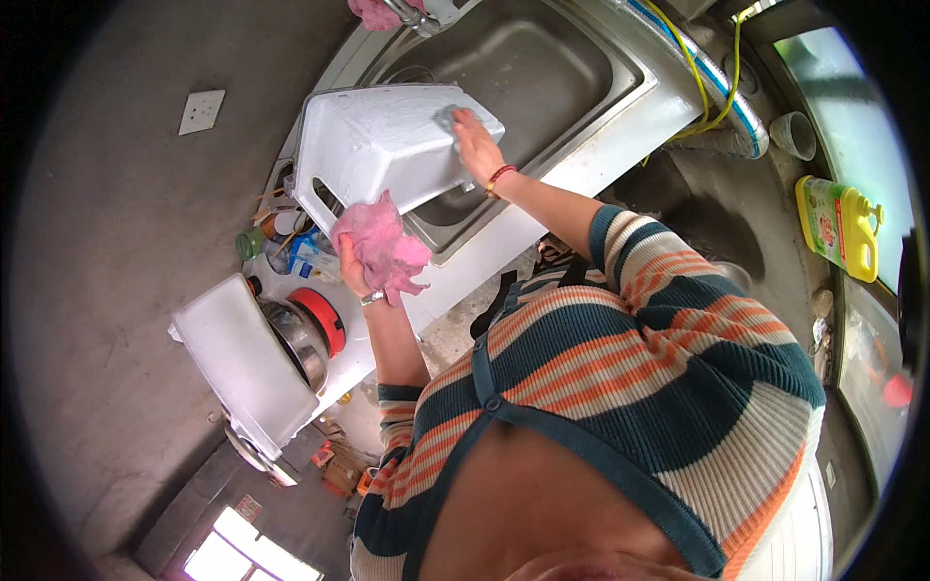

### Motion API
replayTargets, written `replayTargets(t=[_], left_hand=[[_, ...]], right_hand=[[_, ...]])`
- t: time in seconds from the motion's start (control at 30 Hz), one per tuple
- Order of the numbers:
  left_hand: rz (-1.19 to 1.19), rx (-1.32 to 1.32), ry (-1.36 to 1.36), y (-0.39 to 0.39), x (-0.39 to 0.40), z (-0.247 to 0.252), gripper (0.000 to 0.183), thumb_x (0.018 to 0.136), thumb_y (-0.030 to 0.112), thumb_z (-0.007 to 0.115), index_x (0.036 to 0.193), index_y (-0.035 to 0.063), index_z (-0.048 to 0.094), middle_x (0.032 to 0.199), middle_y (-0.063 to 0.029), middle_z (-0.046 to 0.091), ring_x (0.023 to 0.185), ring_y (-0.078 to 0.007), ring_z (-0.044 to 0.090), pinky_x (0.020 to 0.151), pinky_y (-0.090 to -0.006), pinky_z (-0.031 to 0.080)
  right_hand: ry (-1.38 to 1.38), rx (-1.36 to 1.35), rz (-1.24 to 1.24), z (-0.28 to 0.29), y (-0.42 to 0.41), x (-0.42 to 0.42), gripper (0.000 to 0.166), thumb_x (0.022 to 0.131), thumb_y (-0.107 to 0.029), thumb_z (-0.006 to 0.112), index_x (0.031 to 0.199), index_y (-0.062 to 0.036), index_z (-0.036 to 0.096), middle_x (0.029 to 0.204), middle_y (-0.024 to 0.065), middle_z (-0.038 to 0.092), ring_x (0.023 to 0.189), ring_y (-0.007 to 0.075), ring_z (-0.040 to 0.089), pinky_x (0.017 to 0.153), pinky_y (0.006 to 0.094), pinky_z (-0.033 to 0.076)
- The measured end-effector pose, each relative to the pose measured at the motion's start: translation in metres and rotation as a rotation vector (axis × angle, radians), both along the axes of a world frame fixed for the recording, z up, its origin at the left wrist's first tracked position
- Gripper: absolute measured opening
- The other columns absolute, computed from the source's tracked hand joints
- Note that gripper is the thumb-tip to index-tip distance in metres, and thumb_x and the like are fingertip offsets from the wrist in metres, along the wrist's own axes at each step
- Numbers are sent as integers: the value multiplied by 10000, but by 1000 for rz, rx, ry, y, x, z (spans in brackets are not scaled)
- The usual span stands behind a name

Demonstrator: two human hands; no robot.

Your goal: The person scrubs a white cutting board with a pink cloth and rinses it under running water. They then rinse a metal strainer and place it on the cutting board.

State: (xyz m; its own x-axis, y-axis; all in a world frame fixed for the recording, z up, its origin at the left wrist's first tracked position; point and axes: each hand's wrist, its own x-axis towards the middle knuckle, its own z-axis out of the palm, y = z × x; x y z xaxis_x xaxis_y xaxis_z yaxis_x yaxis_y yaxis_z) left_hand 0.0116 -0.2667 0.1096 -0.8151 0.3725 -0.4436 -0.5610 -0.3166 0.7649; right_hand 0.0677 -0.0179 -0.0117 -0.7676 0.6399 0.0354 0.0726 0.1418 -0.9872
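A white plastic bin [407, 123] with a handle slot lies tipped over the stainless steel sink [552, 80], its outer faces up and wet-looking. My right hand [476, 149] is pressed flat near the end of the bin. Under its fingertips shows a small grey-green scrubbing pad [445, 116], partly covered by the hand. My left hand [352, 269] grips a pink cloth [381, 243] at the bin's near corner, by the handle slot. The cloth hangs in loose folds and hides that corner; whether the fingers also hold the rim cannot be seen.
A chrome faucet [418, 18] is at the top. Left along the counter stand a steel pot [294, 338], a red round object [320, 319], a white box-like container [243, 363] and a green jar [249, 244]. A yellow detergent jug [835, 226] sits by the window, right.
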Motion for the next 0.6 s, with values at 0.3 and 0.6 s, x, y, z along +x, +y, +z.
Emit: replayTargets(t=[0.3, 0.6], left_hand=[[-30, -58, 22, 61, 11, 41, 581, 941, 450, 414, 1336, 28, 359, 1296, -209, 463, 1130, -467, 479, 929, -626, 398], [-120, -91, -145, 33, 1, 43, 729, 881, 501, 499, 1420, 93, 228, 1342, -311, 354, 1149, -617, 361, 935, -725, 306]], right_hand=[[36, -216, -123, 40, -69, 34, 388, 819, -134, 584, 1159, 34, 501, 1147, 241, 509, 1122, 399, 464, 999, 418, 360], [-292, -63, -239, -22, 5, 13, 251, 761, -54, 547, 1001, 18, 538, 1046, 249, 534, 959, 418, 529, 863, 457, 432]])
